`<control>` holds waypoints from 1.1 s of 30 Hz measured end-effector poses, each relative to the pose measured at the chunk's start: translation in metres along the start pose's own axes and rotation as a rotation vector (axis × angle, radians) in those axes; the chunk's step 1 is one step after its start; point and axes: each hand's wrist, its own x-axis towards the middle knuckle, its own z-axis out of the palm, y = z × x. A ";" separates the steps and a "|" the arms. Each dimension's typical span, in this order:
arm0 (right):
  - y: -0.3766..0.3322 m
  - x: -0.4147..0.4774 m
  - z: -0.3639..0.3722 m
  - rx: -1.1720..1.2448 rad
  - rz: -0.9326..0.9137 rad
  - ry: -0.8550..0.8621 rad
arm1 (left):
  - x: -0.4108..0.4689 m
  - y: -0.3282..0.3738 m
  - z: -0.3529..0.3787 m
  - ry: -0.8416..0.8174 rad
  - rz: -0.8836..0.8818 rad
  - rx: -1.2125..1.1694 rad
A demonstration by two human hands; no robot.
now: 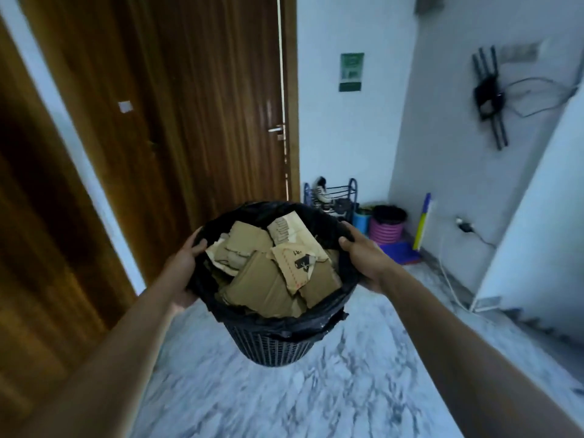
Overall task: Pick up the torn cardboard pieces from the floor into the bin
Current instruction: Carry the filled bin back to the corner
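Observation:
A black mesh bin [268, 346] lined with a black plastic bag is held up above the marble floor. Several torn brown cardboard pieces [268, 267] fill it to the rim. My left hand [181, 267] grips the bin's left rim, thumb over the edge. On the opposite side my right hand [363, 257] grips the right rim, fingers curled over the bag. No cardboard shows on the visible floor.
A wooden door [205, 105] with a metal handle stands ahead on the left. In the far corner are a shoe rack [335, 197], a pink and black bin [387, 226], a blue dustpan [399, 251] and a broom. A white appliance [537, 232] is on the right.

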 end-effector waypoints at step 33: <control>0.042 0.570 -0.396 0.043 0.015 1.044 | 0.825 -0.161 0.576 -0.815 -0.388 0.237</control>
